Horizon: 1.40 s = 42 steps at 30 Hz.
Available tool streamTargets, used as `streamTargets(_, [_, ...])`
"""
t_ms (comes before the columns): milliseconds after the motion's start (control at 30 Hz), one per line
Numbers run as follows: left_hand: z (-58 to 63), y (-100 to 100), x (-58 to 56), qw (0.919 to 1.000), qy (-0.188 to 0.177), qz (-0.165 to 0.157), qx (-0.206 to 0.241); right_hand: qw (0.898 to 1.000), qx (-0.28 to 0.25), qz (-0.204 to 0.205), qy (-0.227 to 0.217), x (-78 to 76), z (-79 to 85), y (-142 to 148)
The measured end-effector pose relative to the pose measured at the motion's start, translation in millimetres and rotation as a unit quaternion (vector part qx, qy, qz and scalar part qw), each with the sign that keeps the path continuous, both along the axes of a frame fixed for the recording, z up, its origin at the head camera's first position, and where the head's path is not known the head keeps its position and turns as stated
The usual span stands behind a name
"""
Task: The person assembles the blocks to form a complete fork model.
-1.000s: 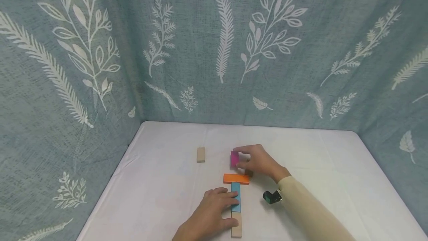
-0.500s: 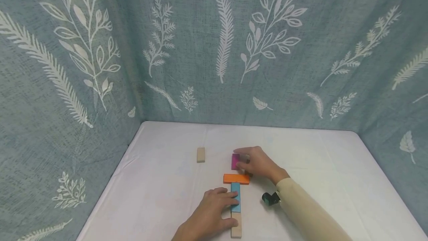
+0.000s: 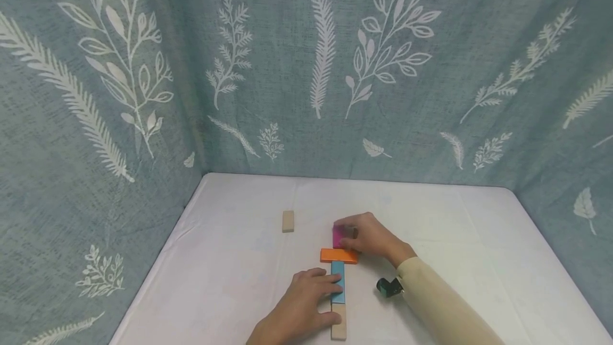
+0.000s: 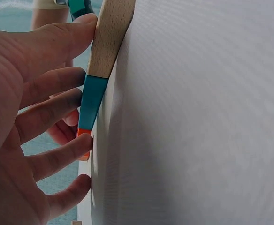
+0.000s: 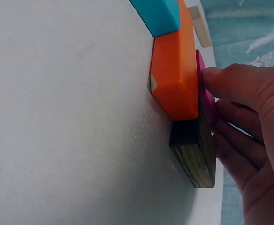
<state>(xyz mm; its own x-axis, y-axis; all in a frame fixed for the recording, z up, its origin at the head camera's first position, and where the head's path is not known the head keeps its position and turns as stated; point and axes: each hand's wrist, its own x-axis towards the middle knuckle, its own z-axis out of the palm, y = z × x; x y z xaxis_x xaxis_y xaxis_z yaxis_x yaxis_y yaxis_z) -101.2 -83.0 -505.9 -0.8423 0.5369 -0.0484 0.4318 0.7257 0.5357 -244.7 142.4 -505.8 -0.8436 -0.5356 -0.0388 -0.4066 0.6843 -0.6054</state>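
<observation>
My right hand (image 3: 375,236) pinches a magenta block (image 3: 337,234) between thumb and fingers, right at the far edge of an orange block (image 3: 338,255) that lies crosswise. In the right wrist view, a dark brown wooden block (image 5: 194,154) sits beside the magenta one, under my fingers and up against the orange block. A blue block (image 3: 337,273) runs from the orange one toward me, followed end to end by a plain wooden block (image 3: 338,331). My left hand (image 3: 304,302) is spread along these two, fingertips on the blue block (image 4: 93,101) and thumb on the plain block (image 4: 110,40).
Another plain wooden block (image 3: 288,221) lies apart, to the far left of the row. A small dark green and black device (image 3: 389,287) is attached at the right wrist. White cloth (image 3: 230,270) covers the table, and a blue-green leaf-patterned curtain (image 3: 287,68) surrounds it.
My right hand has drawn the magenta block toward me, from a gap beyond the orange block to its far edge. The left hand has stayed in place.
</observation>
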Motion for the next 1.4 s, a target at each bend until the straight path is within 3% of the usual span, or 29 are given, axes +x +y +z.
streamTargets(467, [-2.2, -1.6, -0.9, 1.0000, 0.005, -0.003, 0.005, 1.000, 0.004, 0.016, 0.012, 4.6, 2.3, -1.6])
streamTargets(767, [1.9, -0.6, -3.2, 0.9986, -0.005, -0.023, -0.047, 1.000, -0.001, 0.017, 0.022, 6.6, -1.1, -1.6])
streamTargets(933, [2.9, -2.4, -3.4, 0.9976, 0.006, -0.039, -0.057, 0.999, -0.019, 0.013, 0.044, 8.7, 0.0, 0.6])
streamTargets(1133, [5.2, -7.1, -4.5, 0.9981, 0.025, -0.043, -0.035, 0.996, -0.028, 0.005, 0.084, 17.3, 4.3, 6.8])
streamTargets(1233, [8.9, -13.9, -7.8, 0.9985, 0.045, -0.024, -0.020, 0.995, -0.016, -0.003, 0.097, 25.9, 5.7, 10.9])
streamTargets(1400, [21.5, -37.7, -19.1, 0.9964, 0.061, 0.051, 0.029, 0.992, -0.011, -0.016, 0.121, 45.1, 6.9, 19.7])
